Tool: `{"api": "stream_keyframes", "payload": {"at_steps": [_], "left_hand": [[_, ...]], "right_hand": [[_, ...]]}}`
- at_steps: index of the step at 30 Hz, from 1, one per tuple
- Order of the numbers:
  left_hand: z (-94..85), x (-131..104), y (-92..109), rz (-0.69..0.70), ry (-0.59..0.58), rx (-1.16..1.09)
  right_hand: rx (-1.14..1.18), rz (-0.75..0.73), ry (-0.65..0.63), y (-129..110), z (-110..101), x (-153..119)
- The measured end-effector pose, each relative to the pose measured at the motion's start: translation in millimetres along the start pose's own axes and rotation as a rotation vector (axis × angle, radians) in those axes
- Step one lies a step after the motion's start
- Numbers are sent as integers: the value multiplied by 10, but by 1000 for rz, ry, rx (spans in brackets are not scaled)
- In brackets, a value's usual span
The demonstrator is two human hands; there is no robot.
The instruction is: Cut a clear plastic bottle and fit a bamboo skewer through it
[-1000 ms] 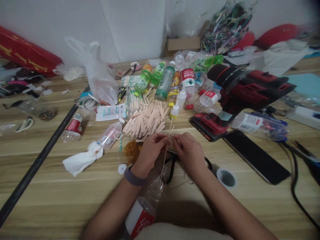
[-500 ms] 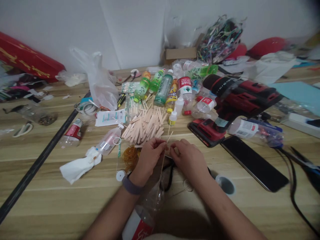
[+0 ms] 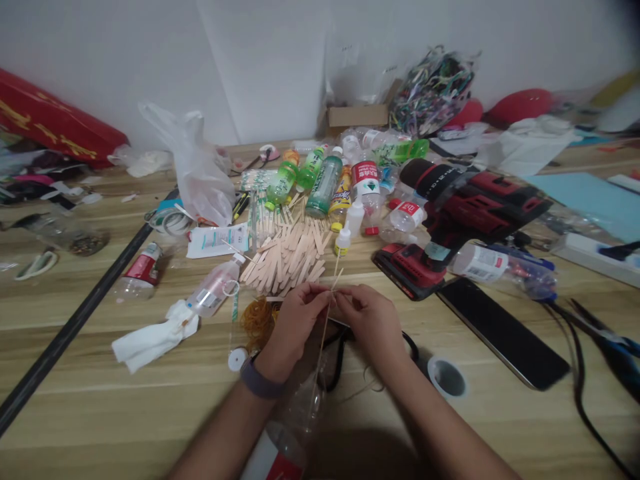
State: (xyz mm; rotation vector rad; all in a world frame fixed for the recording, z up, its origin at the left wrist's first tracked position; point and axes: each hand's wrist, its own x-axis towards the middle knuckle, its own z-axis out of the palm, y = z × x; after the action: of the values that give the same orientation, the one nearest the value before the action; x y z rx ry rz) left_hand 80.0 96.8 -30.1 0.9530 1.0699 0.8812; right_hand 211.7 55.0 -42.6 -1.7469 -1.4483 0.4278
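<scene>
My left hand [image 3: 296, 323] pinches thin wooden skewers [image 3: 323, 343] between thumb and forefinger. One long skewer runs from above my fingertips down toward a clear plastic bottle [image 3: 289, 440] close to my body, and a shorter tip crosses it just above my fingers. The fingertips of my right hand [image 3: 374, 323] are closed at the same crossing, touching the left ones; what lies between them is too small to make out. A bundle of yellow rubber bands [image 3: 257, 319] sits left of my left hand. Flat wooden craft sticks [image 3: 287, 257] are heaped just beyond the hands.
A red and black cordless drill [image 3: 465, 213] and a dark phone [image 3: 505, 333] lie to the right, with a tape roll [image 3: 447, 377] near my right forearm. Several bottles [image 3: 325, 183] cluster behind the sticks. A long black bar [image 3: 85, 313] crosses the left side.
My right hand's fingertips have moved left and now meet my left fingertips at the skewers' crossing; before, a small gap showed. The camera view has shifted slightly.
</scene>
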Motion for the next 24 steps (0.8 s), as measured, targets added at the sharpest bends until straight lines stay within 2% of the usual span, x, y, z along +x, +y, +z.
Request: {"api": "stream_keyframes", "payload": {"at_steps": [8, 18, 24], "left_hand": [[-2, -19, 6, -17, -10, -16], [-15, -17, -28, 39, -13, 14], [3, -44, 5, 85, 12, 195]], "right_hand": [[400, 101, 128, -76, 42, -50], [823, 380, 34, -112, 119, -63], [962, 510, 27, -208, 106, -93]]}}
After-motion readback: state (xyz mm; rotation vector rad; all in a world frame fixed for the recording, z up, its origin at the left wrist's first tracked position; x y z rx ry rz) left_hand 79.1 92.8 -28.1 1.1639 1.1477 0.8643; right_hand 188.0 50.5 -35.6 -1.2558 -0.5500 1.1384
